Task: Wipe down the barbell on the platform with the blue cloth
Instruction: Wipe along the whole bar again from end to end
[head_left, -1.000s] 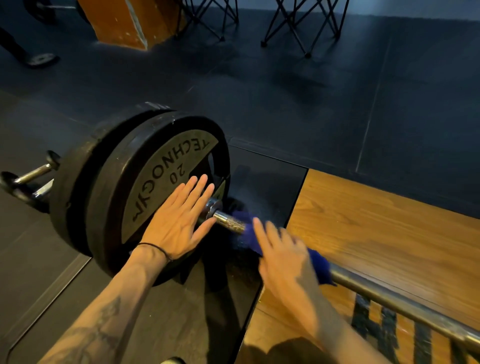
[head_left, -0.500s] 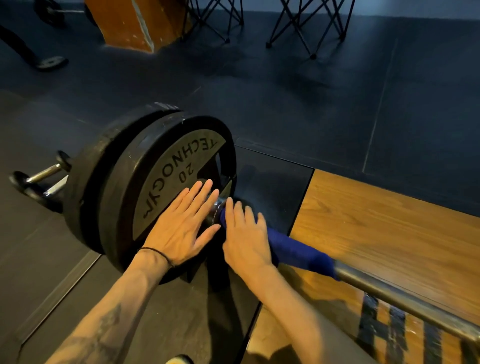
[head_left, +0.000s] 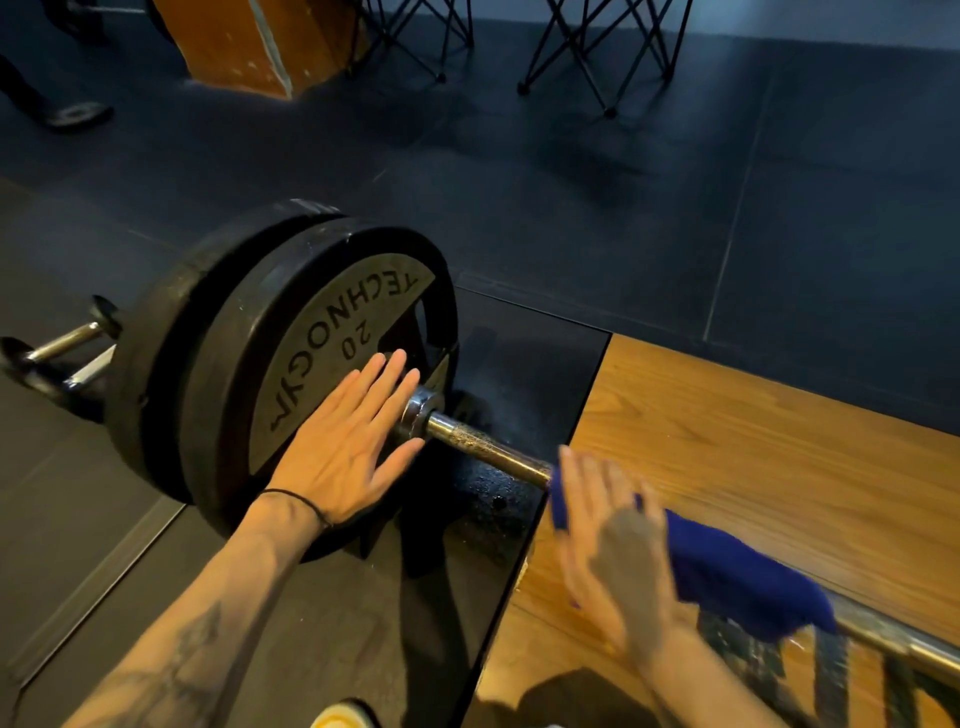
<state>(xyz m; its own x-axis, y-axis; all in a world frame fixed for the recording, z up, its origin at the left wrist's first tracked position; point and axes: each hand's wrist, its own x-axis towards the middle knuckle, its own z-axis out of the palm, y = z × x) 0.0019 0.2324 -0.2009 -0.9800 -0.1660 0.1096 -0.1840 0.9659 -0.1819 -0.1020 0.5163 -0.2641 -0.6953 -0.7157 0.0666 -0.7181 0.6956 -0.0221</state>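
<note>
Head view, the only one there is: the barbell (head_left: 488, 454) lies across the lower half of the picture, its shaft running from the collar near the middle down toward four o'clock and out of view at the right edge. It rests on the platform (head_left: 737, 457), whose wooden panel fills the right side and whose black rubber strip lies under the plates.

The left hand (head_left: 348, 447) lies flat with straight fingers against the face of the inner weight plate (head_left: 311, 374), at about nine o'clock from the collar, holding nothing. This looks like a brace to stop the bar rolling, and it should remain firm while the cloth moves.

The right hand (head_left: 610, 540) is blurred with motion at about five o'clock from the collar. Its fingers look fairly straight over the blue cloth (head_left: 737, 582), which is wrapped over the shaft. Whether the thumb curls under the bar cannot be told.

Between the collar and the cloth a bare stretch of shaft shows brownish specks. To do the stroke well, the person would likely want the cloth folded right round the bar, pressed evenly, and drawn along its length in overlapping passes up to the collar. The speckled part probably needs extra rubbing, and the underside needs reaching too.
</note>
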